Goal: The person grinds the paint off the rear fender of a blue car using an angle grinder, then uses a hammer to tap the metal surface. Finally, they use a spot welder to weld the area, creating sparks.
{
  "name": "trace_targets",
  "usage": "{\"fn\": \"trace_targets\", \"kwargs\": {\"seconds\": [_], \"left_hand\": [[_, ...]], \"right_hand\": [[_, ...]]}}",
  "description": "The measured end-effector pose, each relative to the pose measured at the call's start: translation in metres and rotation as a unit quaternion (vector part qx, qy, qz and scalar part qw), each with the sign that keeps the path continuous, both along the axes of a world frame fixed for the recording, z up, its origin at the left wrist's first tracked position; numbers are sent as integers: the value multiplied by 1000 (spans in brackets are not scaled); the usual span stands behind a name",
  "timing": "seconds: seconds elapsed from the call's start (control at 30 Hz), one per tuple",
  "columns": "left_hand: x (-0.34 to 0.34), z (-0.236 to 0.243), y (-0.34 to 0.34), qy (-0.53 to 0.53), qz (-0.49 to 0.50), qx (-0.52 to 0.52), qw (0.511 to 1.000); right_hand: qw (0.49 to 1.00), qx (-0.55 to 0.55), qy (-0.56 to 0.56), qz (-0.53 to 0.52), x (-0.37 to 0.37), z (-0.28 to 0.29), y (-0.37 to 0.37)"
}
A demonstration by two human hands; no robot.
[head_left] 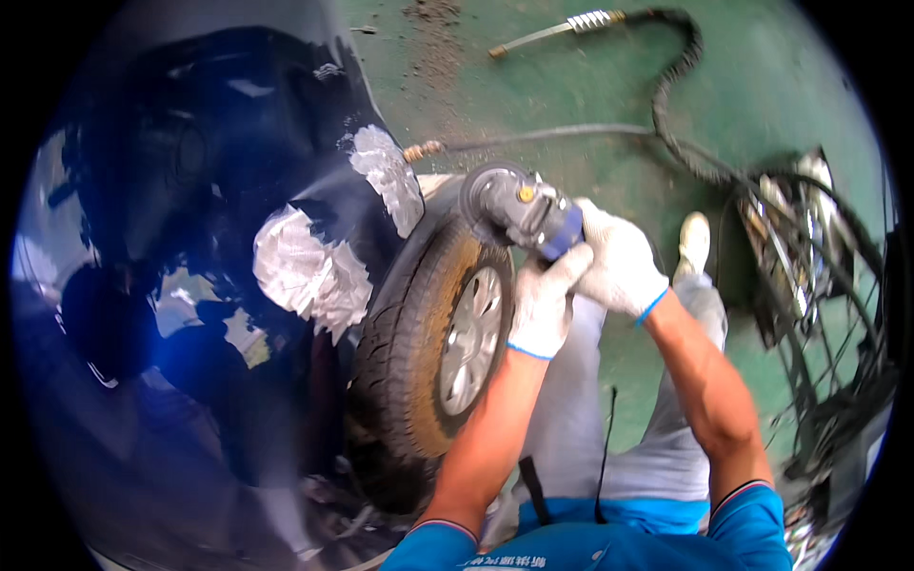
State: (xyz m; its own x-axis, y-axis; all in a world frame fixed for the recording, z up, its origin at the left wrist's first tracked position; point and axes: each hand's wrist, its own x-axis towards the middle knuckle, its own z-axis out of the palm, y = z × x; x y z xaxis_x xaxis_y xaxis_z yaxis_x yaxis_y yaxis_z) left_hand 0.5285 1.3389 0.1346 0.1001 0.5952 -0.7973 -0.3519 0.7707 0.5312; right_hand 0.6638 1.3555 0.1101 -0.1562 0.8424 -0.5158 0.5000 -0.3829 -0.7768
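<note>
White lettering on the blue shirt

A short row of white characters is printed across the front of the blue shirt, close to the lower edge of the head view. The row is set in a script of block-like characters, and its lower part is cut by the dark rim of the view. Just to its right, a small curved white mark is borne by the same cloth; it is too small to be made out. On the grinder, a round yellow spot is seen; whether it is a label or a part of the tool cannot be told.
</note>
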Motion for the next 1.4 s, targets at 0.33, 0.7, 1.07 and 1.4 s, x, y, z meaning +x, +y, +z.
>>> {"fn": "trace_targets", "kwargs": {"seconds": [0.33, 0.7, 1.07, 1.4], "left_hand": [[6, -156, 5, 185, 14, 219, 958], [-4, -143, -2, 236, 99, 255, 933], [5, -148, 3, 224, 163, 257, 926], [-10, -115, 39, 139, 308, 335, 880]], "right_hand": [[953, 242, 178, 52, -1, -133, 45], [889, 201, 364, 192, -29, -181, 59], [897, 184, 390, 94, -42, -187, 59], [831, 539, 67, 120, -58, -144, 94]]}}
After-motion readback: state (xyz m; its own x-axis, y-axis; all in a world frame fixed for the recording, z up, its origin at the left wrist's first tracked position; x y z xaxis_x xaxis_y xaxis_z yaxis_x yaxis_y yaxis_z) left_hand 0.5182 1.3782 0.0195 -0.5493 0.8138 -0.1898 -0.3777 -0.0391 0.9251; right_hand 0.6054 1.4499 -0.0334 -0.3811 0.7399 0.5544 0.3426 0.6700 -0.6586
